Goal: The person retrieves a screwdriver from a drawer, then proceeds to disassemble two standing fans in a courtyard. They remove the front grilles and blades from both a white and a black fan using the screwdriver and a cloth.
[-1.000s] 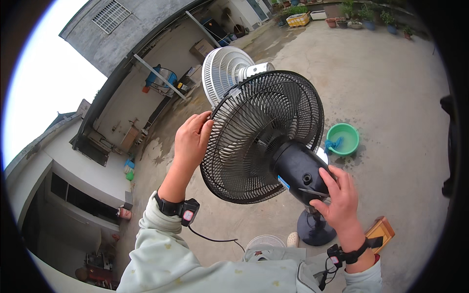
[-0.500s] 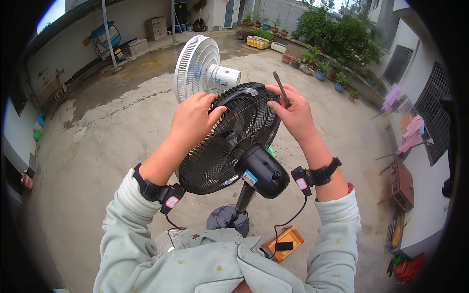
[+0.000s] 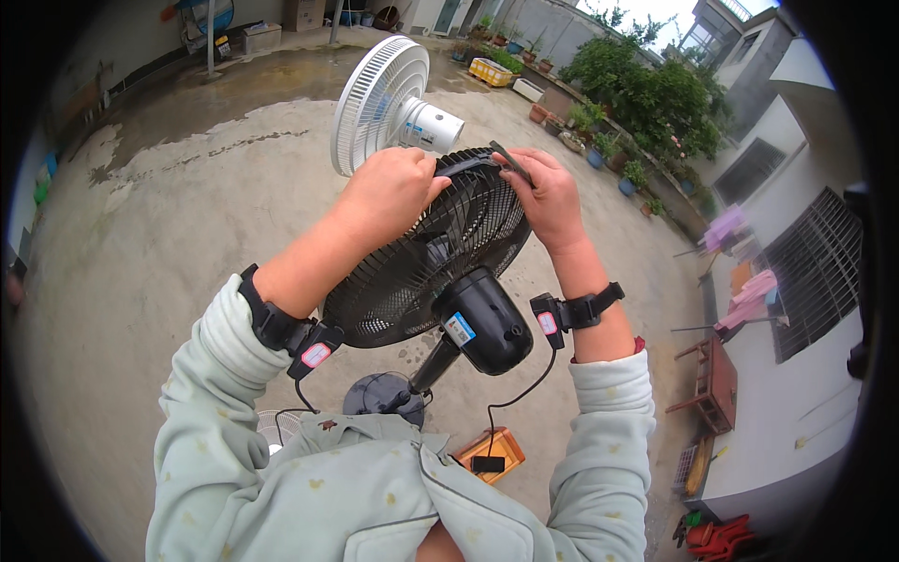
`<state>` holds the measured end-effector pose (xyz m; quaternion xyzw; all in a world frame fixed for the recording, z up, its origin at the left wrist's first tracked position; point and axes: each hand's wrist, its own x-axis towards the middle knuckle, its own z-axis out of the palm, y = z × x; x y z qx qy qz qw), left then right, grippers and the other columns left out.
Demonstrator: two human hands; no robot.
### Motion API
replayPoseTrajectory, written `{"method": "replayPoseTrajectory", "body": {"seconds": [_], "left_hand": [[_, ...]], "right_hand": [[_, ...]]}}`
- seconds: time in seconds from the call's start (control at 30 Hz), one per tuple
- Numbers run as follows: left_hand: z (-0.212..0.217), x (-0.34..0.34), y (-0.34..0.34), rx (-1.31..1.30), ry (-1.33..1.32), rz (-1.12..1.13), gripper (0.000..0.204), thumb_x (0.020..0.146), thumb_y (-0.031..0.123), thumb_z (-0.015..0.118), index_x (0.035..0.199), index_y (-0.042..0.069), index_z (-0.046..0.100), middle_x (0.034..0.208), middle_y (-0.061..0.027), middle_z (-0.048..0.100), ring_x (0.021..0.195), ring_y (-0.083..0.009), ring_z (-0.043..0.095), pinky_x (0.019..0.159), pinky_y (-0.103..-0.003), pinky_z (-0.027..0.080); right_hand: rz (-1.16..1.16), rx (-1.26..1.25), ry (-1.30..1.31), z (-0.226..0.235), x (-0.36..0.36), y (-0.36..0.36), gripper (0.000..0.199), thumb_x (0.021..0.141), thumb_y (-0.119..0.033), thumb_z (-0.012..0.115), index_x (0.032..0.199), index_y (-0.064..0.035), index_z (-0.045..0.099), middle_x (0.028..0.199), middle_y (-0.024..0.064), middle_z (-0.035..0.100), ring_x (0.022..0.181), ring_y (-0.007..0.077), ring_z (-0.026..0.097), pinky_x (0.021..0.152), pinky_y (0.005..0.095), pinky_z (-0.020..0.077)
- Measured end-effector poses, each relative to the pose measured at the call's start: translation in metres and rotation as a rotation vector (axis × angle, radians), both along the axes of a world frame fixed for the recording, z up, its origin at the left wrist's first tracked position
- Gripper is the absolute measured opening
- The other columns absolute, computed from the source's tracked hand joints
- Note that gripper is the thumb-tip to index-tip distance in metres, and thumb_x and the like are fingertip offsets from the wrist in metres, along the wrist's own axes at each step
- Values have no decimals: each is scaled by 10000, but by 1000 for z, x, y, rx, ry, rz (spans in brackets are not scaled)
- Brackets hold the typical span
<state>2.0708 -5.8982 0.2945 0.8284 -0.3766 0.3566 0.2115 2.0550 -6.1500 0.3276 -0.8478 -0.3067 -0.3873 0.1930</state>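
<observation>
A black pedestal fan (image 3: 482, 323) stands before me with the back of its grille and its motor housing toward me. My left hand (image 3: 391, 195) is closed around the top rim of the black grille (image 3: 393, 295), beside a dark strip along that rim. At the upper right of the rim, my right hand (image 3: 545, 195) pinches a slim dark tool (image 3: 507, 157) resembling a screwdriver. Its upper end lies against or just over the rim near the strip; exact contact is unclear. Both wrists carry black straps with small cabled units.
Behind the black fan stands a white fan (image 3: 379, 103). Low down are a wooden stool (image 3: 506, 448) with a dark phone-like object and part of another white fan grille (image 3: 278, 426). A red-brown table (image 3: 707, 384) is at the right wall; potted plants line the far right.
My left fingers have closed over the rim from a looser hold. The tool in my right hand has tipped left and down to the rim. The whole view has shifted slightly.
</observation>
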Motion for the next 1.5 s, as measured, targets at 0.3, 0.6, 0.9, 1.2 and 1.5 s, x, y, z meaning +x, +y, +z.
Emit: {"method": "replayPoseTrajectory", "body": {"seconds": [0.3, 0.6, 0.9, 1.2, 1.5], "left_hand": [[-4, -5, 3, -50, 137, 42, 377, 942, 276, 668, 1209, 10, 658, 938, -168, 670, 888, -361, 652, 794, -429, 523], [-70, -69, 70, -388, 415, -36, 474, 934, 243, 686, 1314, -16, 570, 1091, -210, 661, 1006, -376, 642, 877, -413, 528], [-97, -78, 71, -171, 47, 185, 387, 933, 147, 666, 1240, -65, 563, 1050, -218, 675, 920, -374, 665, 805, -425, 549], [-101, -70, 73, -14, -17, 232, 334, 953, 111, 626, 1236, -57, 570, 1018, -200, 694, 862, -365, 673, 764, -406, 559], [-119, -85, 99, -437, 636, -102, 550, 934, 25, 668, 1445, -33, 474, 1321, -141, 633, 1192, -221, 624, 1019, -354, 507]], "right_hand": [[10, 65, 11, -7, 2, -2, 177, 852, -89, 737, 1029, -75, 746, 1008, 71, 734, 871, 265, 696, 757, 339, 562], [43, 187, 131, -18, -7, -2, 256, 926, -66, 669, 1176, -45, 720, 1125, 104, 707, 962, 202, 676, 832, 296, 522], [-107, 341, 124, -38, -45, 0, 218, 937, -111, 677, 1142, -39, 691, 1064, 77, 688, 743, 175, 608, 692, 293, 499], [-357, 26, 213, -136, -160, -15, 335, 780, -247, 798, 1063, -87, 718, 1082, 33, 683, 946, 265, 627, 758, 385, 539], [-462, 245, 175, -172, -165, -30, 456, 729, -289, 828, 1129, -92, 732, 1116, 55, 701, 965, 271, 609, 779, 379, 545]]}}
